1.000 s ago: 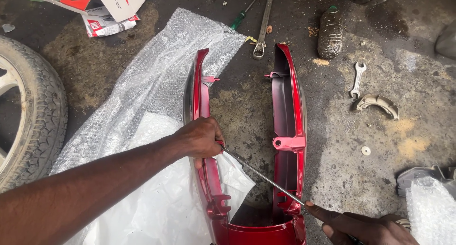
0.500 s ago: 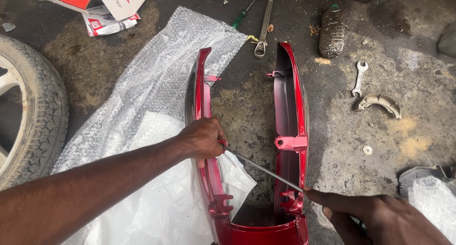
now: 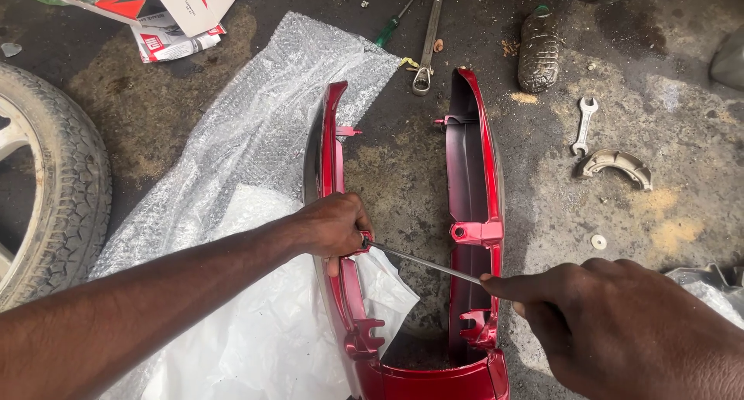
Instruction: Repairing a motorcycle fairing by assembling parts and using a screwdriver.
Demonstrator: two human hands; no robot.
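While the red U-shaped body panel lies open side up on the stained concrete floor, the left hand closes its fingers around the panel's left arm, about halfway along it. The right hand sits low at the right, its fingers wrapped on the handle end of a thin metal rod, probably a screwdriver, though the hand hides the handle. The shaft runs from the right fingers up and leftward across the gap between the panel's two arms, and its tip meets the left arm just beside the left fingers. Under and to the left of the left hand spreads a sheet of bubble wrap with white plastic film over its near part. Farther left of that hand stands a tyre. Well beyond the left fingers lie a long spanner and a green-handled screwdriver. Above the right fingers, out on the floor, rest a small open-ended spanner, a curved brake shoe and a washer.
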